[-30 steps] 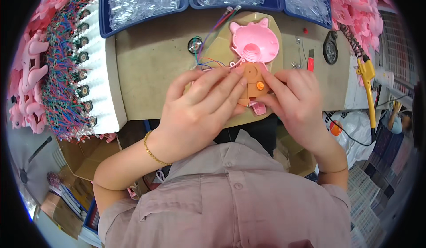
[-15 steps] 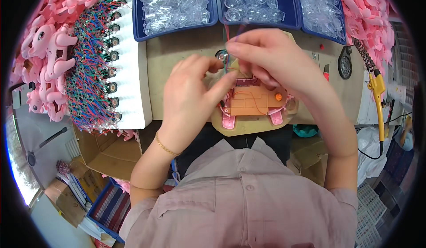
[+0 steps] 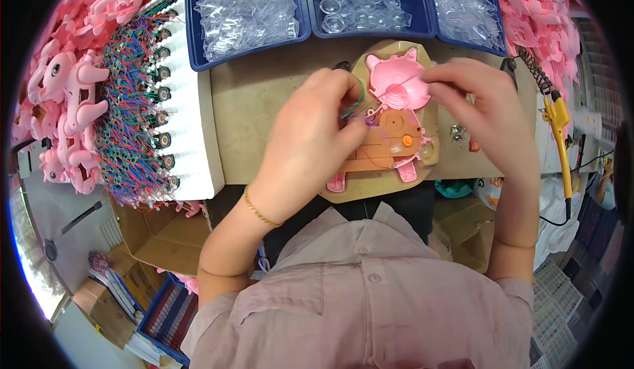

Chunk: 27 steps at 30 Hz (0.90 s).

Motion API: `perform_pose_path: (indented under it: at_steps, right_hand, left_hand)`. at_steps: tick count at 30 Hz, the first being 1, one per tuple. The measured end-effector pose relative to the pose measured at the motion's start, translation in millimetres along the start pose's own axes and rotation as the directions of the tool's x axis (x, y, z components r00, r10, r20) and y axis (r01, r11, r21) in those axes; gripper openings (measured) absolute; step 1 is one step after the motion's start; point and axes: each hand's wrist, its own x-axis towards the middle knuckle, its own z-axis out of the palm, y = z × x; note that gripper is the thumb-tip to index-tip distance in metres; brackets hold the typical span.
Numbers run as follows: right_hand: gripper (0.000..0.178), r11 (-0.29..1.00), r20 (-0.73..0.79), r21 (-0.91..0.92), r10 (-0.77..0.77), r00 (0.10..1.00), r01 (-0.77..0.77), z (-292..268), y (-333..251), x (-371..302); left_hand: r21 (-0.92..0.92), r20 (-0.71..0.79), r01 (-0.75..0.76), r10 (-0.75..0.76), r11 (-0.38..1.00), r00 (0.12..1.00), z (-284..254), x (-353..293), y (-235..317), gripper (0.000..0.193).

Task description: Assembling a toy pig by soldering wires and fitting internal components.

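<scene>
My left hand (image 3: 320, 118) is closed, fingers and thumb together, around thin green wires (image 3: 360, 98) that loop out beside it. Past its fingertips a small dark round part (image 3: 342, 66) partly shows. My right hand (image 3: 479, 101) hangs at the right of the pink shell, slightly blurred. Its thumb and forefinger pinch close together, but what they hold is too fine to make out. Below lies an open pink toy body, with a pink hollow shell (image 3: 399, 78) at the top, an orange-brown inner housing (image 3: 376, 149) carrying an orange knob (image 3: 407, 140), and pink feet (image 3: 409, 171).
The toy lies on a tan board (image 3: 370, 192). Blue bins (image 3: 251, 57) of clear plastic parts line the back. At left, a white foam tray (image 3: 201, 131) holds wired speakers, beside pink toy bodies (image 3: 66, 85). A yellow soldering iron (image 3: 560, 128) hangs at right.
My right hand has moved right, away from my left hand, uncovering the pink shell. The left hand has shifted slightly right and down, and the round speaker by its fingers is now mostly hidden.
</scene>
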Motion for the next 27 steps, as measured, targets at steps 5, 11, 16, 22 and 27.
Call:
perform_pose_path:
  at_steps: [5,11,16,22,27]
  right_hand:
    - [0.019,0.934,-0.092,0.021,-0.354,0.931,0.358,53.6,11.6,39.5]
    - [0.014,0.810,-0.187,-0.267,-0.575,0.797,0.522,35.3,3.3,35.2]
    - [0.010,0.932,0.229,0.359,-0.035,0.973,-0.051,10.0,4.1,-1.8]
    - [0.027,0.644,0.098,0.734,0.213,0.972,-0.215,26.3,2.5,2.1]
    - [0.022,0.962,-0.232,0.269,0.009,0.973,0.056,37.3,6.0,3.8]
  left_hand:
    - [-0.210,0.064,-0.181,0.198,0.961,0.978,-13.3,-3.8,-4.8,0.018]
    - [-0.232,-0.018,-0.038,0.035,0.972,0.999,-10.9,-10.1,-11.6,0.019]
    - [-0.177,0.037,0.087,-0.082,0.980,0.996,-8.9,-9.0,-7.3,0.022]
    - [-0.274,0.123,0.088,-0.056,0.958,0.991,-20.0,-8.1,-13.2,0.024]
    - [-0.365,0.215,0.310,-0.244,0.878,0.946,-26.5,-14.5,-12.4,0.018]
